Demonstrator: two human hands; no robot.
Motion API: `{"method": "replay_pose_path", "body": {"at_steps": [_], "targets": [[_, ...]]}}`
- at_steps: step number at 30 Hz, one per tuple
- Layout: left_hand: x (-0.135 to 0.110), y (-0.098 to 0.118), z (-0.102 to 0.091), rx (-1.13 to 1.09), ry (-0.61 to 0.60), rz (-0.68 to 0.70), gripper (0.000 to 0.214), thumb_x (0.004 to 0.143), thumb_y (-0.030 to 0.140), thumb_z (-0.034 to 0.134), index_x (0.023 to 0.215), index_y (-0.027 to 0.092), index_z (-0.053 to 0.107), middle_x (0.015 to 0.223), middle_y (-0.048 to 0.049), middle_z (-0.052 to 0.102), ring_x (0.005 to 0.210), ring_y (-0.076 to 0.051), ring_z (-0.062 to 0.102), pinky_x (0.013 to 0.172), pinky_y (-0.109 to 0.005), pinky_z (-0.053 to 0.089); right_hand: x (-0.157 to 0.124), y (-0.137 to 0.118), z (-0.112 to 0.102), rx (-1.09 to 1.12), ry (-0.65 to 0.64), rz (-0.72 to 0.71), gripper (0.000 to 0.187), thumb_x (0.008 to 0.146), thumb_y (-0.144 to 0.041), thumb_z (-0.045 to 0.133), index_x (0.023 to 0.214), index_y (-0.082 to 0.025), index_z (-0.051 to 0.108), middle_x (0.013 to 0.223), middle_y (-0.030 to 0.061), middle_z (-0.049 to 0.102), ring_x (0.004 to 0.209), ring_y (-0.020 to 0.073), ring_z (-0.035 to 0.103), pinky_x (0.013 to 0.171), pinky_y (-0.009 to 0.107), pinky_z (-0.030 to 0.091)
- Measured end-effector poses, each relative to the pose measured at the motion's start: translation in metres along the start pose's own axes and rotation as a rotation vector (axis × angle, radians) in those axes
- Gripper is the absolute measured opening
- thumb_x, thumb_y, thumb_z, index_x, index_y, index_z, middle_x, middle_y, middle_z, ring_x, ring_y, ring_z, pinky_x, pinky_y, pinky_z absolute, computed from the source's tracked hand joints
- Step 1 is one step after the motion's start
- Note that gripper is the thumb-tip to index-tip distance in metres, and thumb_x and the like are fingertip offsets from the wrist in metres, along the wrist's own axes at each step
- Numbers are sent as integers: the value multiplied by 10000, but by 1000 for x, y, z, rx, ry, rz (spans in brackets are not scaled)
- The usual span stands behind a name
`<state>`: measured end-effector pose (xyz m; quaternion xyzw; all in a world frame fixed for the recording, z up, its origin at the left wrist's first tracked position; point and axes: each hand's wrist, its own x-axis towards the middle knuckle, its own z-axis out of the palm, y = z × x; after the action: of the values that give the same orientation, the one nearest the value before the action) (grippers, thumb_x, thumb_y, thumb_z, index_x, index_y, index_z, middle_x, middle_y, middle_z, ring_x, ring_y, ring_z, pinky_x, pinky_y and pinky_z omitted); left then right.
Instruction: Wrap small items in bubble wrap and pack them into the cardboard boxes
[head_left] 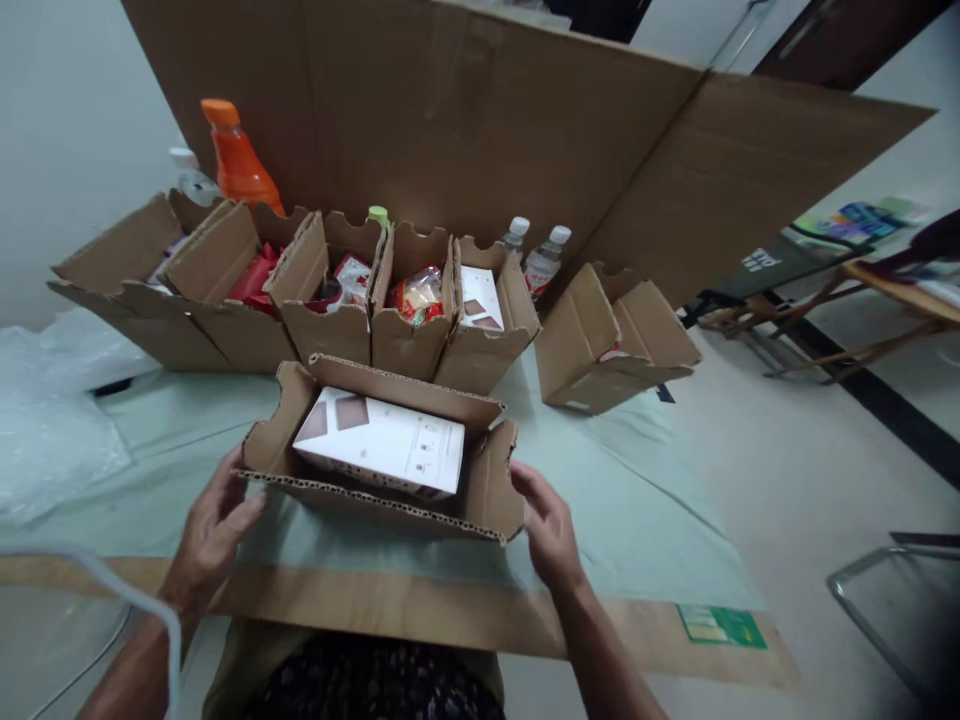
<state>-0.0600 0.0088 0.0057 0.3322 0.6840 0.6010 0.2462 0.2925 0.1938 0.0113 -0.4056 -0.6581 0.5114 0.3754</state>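
In front of me an open-topped cardboard box (495, 480) lies lengthwise across the cloth, its end walls notched. A white printed carton (382, 440) rests inside it. My left hand (214, 530) holds the left end of the cardboard box, its thumb along the near side. At the opposite end, my right hand (551, 520) grips the right wall, with part of its fingers hidden behind the cardboard.
Several cardboard boxes (334, 335) with packets stand in a row behind, and another box (600, 375) sits apart at right. Bottles, one an orange bottle (240, 160), stand behind them before a cardboard panel (487, 110). Clear plastic wrap (56, 430) lies left. A pale cable (112, 580) crosses lower left.
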Motion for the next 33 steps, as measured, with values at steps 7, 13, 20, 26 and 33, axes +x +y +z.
{"method": "replay_pose_path", "body": {"at_steps": [7, 13, 20, 26, 33], "targets": [[-19, 5, 41, -140, -151, -92, 789, 734, 538, 796, 1395, 182, 555, 1256, -142, 704, 1278, -371, 603, 1152, -533, 429, -63, -7, 63, -97, -64, -81, 925, 820, -618, 736, 1585, -258, 360, 1568, 130, 478, 1468, 374, 413, 1215, 565, 328], [-39, 7, 61, -167, -149, -8, 807, 736, 576, 782, 1425, 246, 523, 1301, -138, 679, 1336, -367, 565, 1189, -526, 395, -39, -29, 53, -241, 31, -166, 701, 870, -524, 698, 1483, -249, 500, 1427, 137, 599, 1381, 377, 502, 1183, 589, 355], [-16, -4, 68, -52, -154, 33, 778, 789, 471, 737, 1475, 229, 462, 1426, -141, 600, 1363, -336, 544, 1166, -493, 421, -13, -15, 46, -229, 42, -90, 598, 859, -433, 680, 1403, -230, 536, 1335, 126, 648, 1199, 318, 628, 1038, 495, 513], [-18, -21, 59, 21, -89, -17, 769, 802, 443, 734, 1486, 248, 441, 1468, -141, 559, 1339, -327, 555, 1144, -493, 433, -7, -10, 17, -232, 13, -72, 607, 838, -473, 708, 1378, -241, 554, 1365, 122, 643, 1191, 315, 634, 987, 484, 538], [-3, -12, 81, 14, -31, -27, 549, 895, 416, 629, 1387, 200, 519, 1343, -134, 635, 1274, -291, 597, 1097, -442, 462, 23, -15, 45, -234, 20, -52, 342, 870, -492, 653, 1067, -213, 681, 962, 83, 755, 845, 263, 686, 768, 401, 574]]}}
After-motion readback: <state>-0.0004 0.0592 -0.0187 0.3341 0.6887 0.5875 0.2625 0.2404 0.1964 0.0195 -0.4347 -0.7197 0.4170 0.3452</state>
